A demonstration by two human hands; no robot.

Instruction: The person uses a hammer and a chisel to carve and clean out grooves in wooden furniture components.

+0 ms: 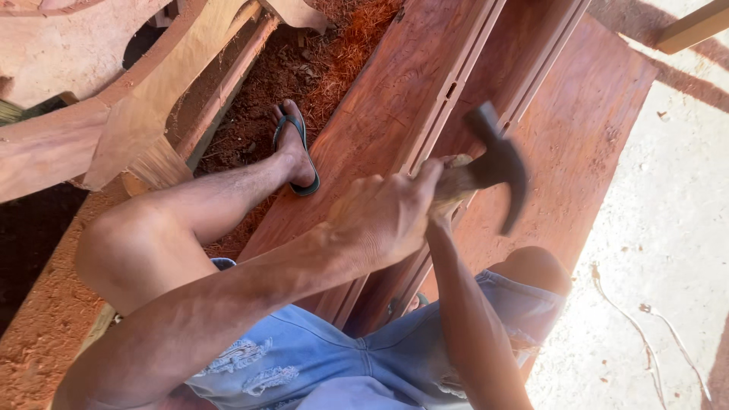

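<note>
The left hand (383, 216) is clamped near the heavy head of the stiff hammer (493, 163); the right hand, behind it, cannot be told.

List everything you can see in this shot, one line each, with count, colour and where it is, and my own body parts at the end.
hammer: one, dark head, held at centre right above the boards
boards: several, reddish-brown, grooved, running from top right down to centre
curved wood pieces: a few, pale, top left
sawdust: reddish, on the ground at top centre and lower left
concrete floor: pale, sunlit, right side
sandal: one, dark green, on the foot at centre
shorts: blue denim, bottom centre
left hand: one, centre, next to the hammer handle
right hand: one, mostly hidden, gripping the hammer
</note>
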